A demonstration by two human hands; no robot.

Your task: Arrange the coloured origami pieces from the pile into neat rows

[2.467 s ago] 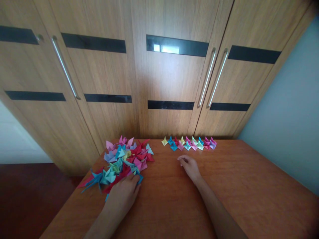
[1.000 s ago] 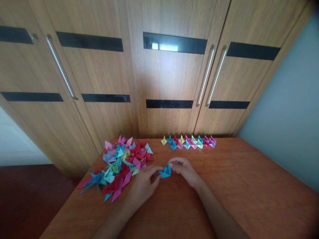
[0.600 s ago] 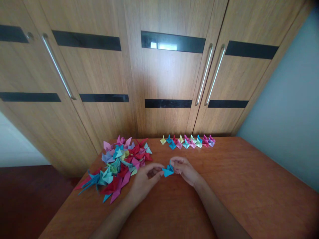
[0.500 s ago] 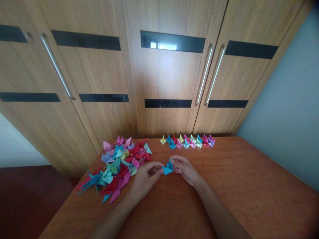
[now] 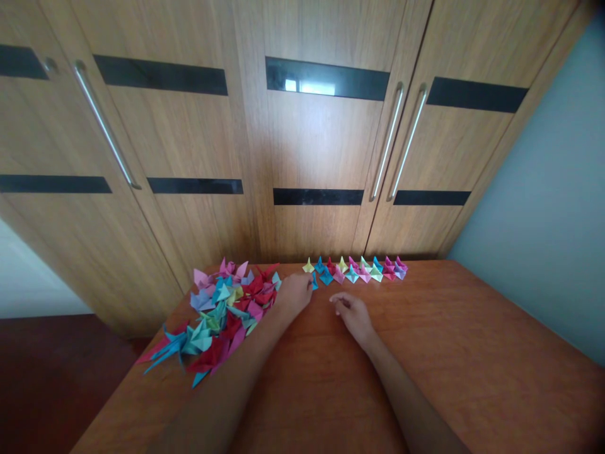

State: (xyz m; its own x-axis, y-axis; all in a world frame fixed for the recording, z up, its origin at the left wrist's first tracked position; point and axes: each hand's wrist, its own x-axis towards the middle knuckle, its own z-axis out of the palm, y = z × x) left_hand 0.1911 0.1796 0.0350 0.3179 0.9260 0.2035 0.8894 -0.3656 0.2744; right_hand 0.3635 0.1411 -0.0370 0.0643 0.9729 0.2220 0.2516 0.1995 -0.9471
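Note:
At the left end of the front row of paper shapes, my left hand (image 5: 295, 294) is closed on a small blue origami piece (image 5: 314, 282), which shows past its fingertips. The other folded pieces (image 5: 351, 273) stand beside it in two rows, in yellow, blue, red, pink, pale green and purple. My right hand (image 5: 353, 317) hovers over the table just in front of these rows. Its fingers are loosely bent and apart, with nothing visible in them.
A heap of colourful origami cranes (image 5: 220, 309) covers the table's left side, partly behind my left forearm. The brown wooden table (image 5: 454, 340) reaches back to a wardrobe (image 5: 312, 233) with metal handles. A pale wall (image 5: 543, 221) borders the right.
My left hand has moved away from me with the blue origami piece to the rows at the back. My right hand has let go of that piece and stays near where it was.

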